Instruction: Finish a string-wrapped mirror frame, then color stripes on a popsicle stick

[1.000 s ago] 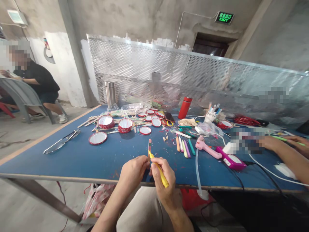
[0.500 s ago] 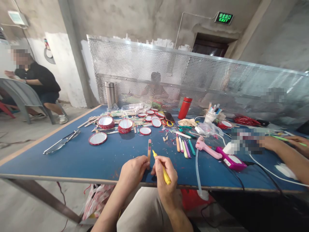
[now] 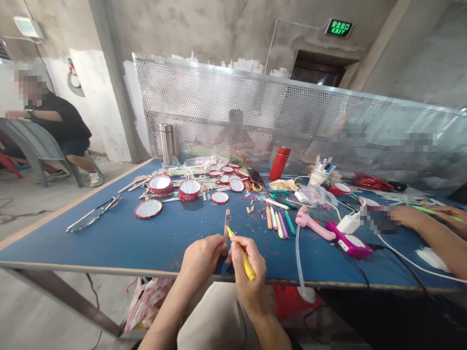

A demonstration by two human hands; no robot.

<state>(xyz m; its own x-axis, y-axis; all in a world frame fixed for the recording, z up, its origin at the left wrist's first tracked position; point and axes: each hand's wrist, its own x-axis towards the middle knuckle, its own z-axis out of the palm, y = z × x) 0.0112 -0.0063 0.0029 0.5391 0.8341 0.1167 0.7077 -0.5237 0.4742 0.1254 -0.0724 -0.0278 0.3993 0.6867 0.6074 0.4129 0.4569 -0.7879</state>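
Near the table's front edge, my left hand (image 3: 205, 256) is closed on the lower end of a thin wooden craft stick (image 3: 226, 224) with coloured bands near its top. My right hand (image 3: 248, 262) grips a yellow marker (image 3: 247, 267) like a pen, its tip at the right edge of the stick, seemingly touching it. To the right lie several markers (image 3: 279, 224) in orange, white, green, yellow, purple and teal. A pink glue gun (image 3: 314, 224) rests farther right beside a magenta box (image 3: 349, 241).
Round red-rimmed discs (image 3: 148, 209) and loose sticks lie across the blue table (image 3: 109, 248). Glasses (image 3: 94, 214) are on the left. A steel flask (image 3: 167, 144) and a red flask (image 3: 279, 164) stand behind. At right, a co-worker's arm (image 3: 430, 231) reaches in among white cables.
My right hand has moved slightly left, bringing the yellow marker's tip from beside the stick onto its edge. My left hand and the stick have stayed nearly still.
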